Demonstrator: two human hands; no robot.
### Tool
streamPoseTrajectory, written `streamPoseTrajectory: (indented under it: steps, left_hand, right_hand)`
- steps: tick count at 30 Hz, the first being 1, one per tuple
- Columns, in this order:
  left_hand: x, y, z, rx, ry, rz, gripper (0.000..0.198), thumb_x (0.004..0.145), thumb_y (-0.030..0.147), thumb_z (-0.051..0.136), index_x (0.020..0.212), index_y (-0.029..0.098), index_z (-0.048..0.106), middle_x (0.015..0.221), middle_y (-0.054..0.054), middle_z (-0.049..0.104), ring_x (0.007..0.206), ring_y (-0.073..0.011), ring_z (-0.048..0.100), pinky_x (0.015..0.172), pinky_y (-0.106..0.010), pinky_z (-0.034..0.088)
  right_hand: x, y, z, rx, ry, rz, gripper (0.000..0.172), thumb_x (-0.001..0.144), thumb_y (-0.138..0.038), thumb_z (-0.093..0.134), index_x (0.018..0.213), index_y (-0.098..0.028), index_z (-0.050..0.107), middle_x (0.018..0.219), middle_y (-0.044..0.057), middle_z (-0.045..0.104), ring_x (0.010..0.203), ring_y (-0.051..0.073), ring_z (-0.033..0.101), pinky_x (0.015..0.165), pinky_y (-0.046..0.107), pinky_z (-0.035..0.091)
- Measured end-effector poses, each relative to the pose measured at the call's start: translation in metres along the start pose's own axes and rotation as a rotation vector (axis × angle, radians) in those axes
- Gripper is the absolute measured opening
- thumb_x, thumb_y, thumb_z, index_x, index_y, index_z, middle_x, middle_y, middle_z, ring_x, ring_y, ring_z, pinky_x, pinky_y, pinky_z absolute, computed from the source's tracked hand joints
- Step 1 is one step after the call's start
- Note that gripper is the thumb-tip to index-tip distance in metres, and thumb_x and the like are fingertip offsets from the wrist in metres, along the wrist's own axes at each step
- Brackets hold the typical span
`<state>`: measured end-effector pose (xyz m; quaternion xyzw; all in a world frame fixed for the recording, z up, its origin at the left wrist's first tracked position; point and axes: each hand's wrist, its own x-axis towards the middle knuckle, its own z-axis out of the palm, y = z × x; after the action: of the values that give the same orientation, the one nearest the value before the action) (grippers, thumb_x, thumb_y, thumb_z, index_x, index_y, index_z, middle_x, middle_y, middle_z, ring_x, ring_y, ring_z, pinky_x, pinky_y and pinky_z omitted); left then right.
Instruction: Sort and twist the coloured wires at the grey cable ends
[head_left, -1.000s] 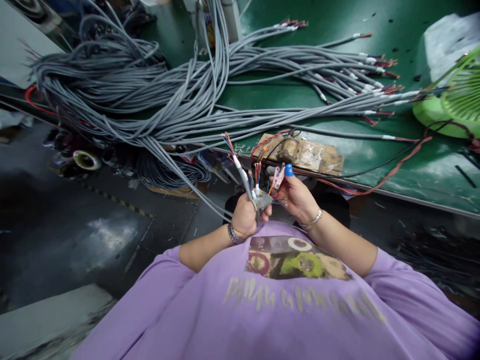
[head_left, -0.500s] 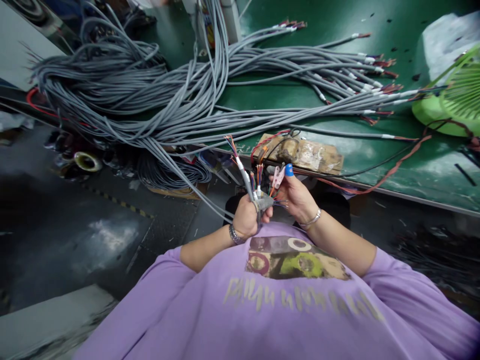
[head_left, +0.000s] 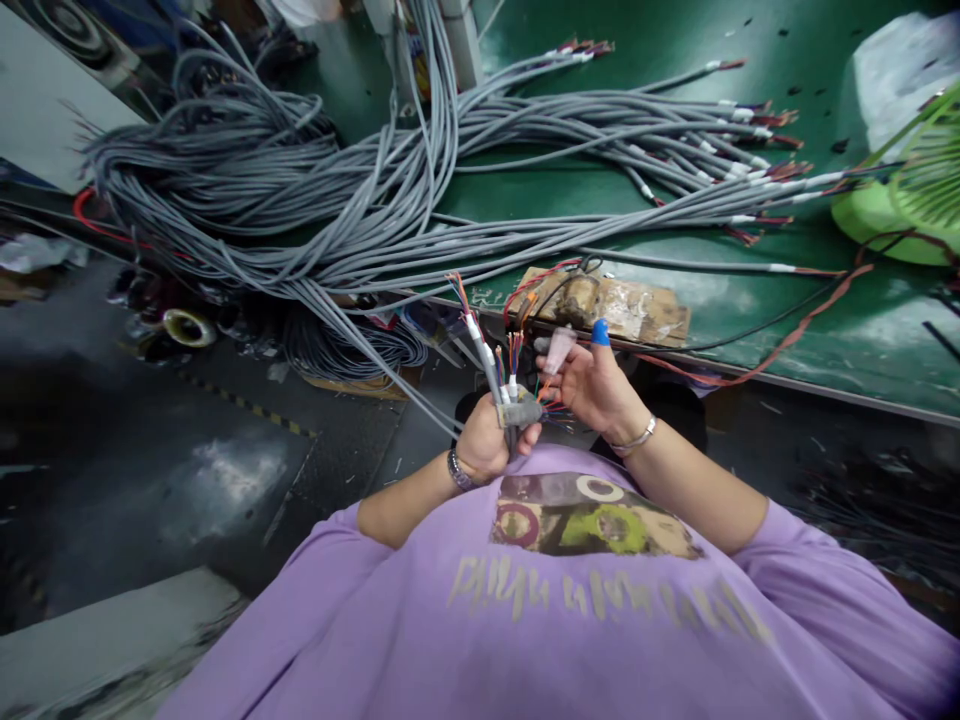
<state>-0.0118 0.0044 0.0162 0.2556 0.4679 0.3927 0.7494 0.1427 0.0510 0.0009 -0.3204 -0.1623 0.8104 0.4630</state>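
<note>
My left hand is closed around a few grey cables beside my lap. Their cut ends point up, with white bands and thin coloured wires fanning out. A grey cover wraps the left thumb, which lies across the cables. Close to it on the right is my right hand, its thumb raised and wearing a blue finger cot. A small pale pink clip-like tool, blurred, lies held against its fingers. Loose coloured wires spread out between the two hands.
A big bundle of grey cables covers much of the green bench. A wooden block sits at the bench edge, with red and black wires around it. At the right stands a green fan. Coiled cable lies below the bench.
My right hand has moved slightly right, and its thumb now stands apart from the pink tool. The pink tool has turned and blurred. My left hand keeps its hold on the cables.
</note>
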Motion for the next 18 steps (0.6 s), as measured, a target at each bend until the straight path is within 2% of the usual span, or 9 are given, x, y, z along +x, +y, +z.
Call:
streamPoseTrajectory:
  steps: [5, 7, 11, 15, 18]
  left_hand:
    - [0.005, 0.008, 0.000, -0.058, -0.077, -0.097, 0.025, 0.061, 0.030, 0.074, 0.068, 0.019, 0.052, 0.042, 0.004, 0.050, 0.032, -0.0107, 0.043, 0.031, -0.019, 0.031]
    - [0.008, 0.011, 0.000, -0.070, -0.120, -0.127, 0.023, 0.062, 0.027, 0.071, 0.064, 0.018, 0.051, 0.041, 0.003, 0.049, 0.031, -0.0099, 0.040, 0.031, -0.019, 0.031]
    - [0.013, 0.013, -0.002, -0.080, -0.216, -0.213, 0.018, 0.064, 0.025, 0.068, 0.060, 0.017, 0.052, 0.039, 0.001, 0.047, 0.030, -0.0090, 0.037, 0.031, -0.019, 0.028]
    - [0.018, 0.015, -0.006, -0.108, -0.292, -0.275, 0.012, 0.065, 0.022, 0.065, 0.063, 0.015, 0.056, 0.039, 0.001, 0.046, 0.029, -0.0082, 0.035, 0.033, -0.018, 0.027]
    - [0.022, 0.016, -0.008, -0.118, -0.324, -0.305, 0.012, 0.065, 0.022, 0.066, 0.063, 0.014, 0.056, 0.039, 0.001, 0.045, 0.029, -0.0078, 0.035, 0.033, -0.018, 0.027]
  right_hand:
    - [0.004, 0.002, -0.006, -0.056, 0.025, -0.074, 0.030, 0.085, -0.050, 0.069, 0.085, -0.019, 0.067, 0.073, 0.000, 0.067, 0.060, 0.012, 0.058, 0.057, 0.024, 0.053]
    - [0.007, 0.006, -0.011, -0.072, 0.032, -0.129, 0.026, 0.084, -0.045, 0.071, 0.083, -0.019, 0.068, 0.071, 0.000, 0.066, 0.061, 0.012, 0.058, 0.058, 0.024, 0.052]
    - [0.013, 0.013, -0.014, -0.055, 0.072, -0.152, 0.039, 0.085, -0.059, 0.067, 0.084, -0.020, 0.069, 0.073, 0.001, 0.068, 0.063, 0.013, 0.059, 0.060, 0.026, 0.050]
    - [0.016, 0.016, -0.010, 0.001, 0.047, -0.066, 0.049, 0.081, -0.070, 0.065, 0.082, -0.021, 0.066, 0.075, 0.001, 0.069, 0.061, 0.012, 0.060, 0.059, 0.026, 0.051]
    - [0.018, 0.015, -0.005, 0.072, 0.012, -0.019, 0.051, 0.079, -0.071, 0.065, 0.081, -0.021, 0.065, 0.074, 0.000, 0.069, 0.057, 0.011, 0.058, 0.058, 0.026, 0.052]
